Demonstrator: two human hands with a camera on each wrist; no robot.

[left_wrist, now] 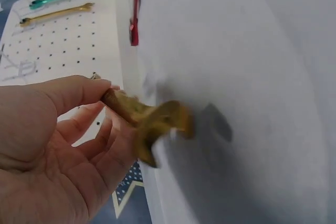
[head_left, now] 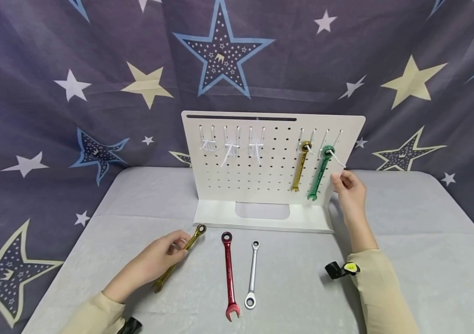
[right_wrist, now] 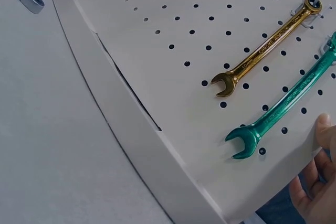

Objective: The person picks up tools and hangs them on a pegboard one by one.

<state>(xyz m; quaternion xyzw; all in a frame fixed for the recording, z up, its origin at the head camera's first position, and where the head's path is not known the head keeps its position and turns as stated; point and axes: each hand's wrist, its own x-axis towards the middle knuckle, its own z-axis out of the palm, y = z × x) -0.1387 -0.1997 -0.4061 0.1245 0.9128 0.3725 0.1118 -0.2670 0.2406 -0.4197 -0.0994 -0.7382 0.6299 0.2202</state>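
My left hand (head_left: pixel 152 260) holds a gold combination wrench (head_left: pixel 195 238) between thumb and fingers above the left of the table. Its ring end points toward the board; the open end (left_wrist: pixel 152 135) looms blurred in the left wrist view. With the thumb on its front face and fingers behind, my right hand (head_left: pixel 351 197) grips the right edge of a white pegboard (head_left: pixel 241 183). Close to that hand, a green wrench (head_left: pixel 320 174) and another gold wrench (head_left: pixel 300 168) hang by their ring ends from hooks. A red wrench (head_left: pixel 229 273) and a silver wrench (head_left: pixel 253 273) lie on the table.
White hooks (head_left: pixel 231 147) without wrenches stick out on the board's left half. The board stands on a white base (head_left: pixel 216 213) with a cutout. Behind it hangs a dark star-patterned cloth (head_left: pixel 287 69). A grey-white cloth (head_left: pixel 291 278) covers the table.
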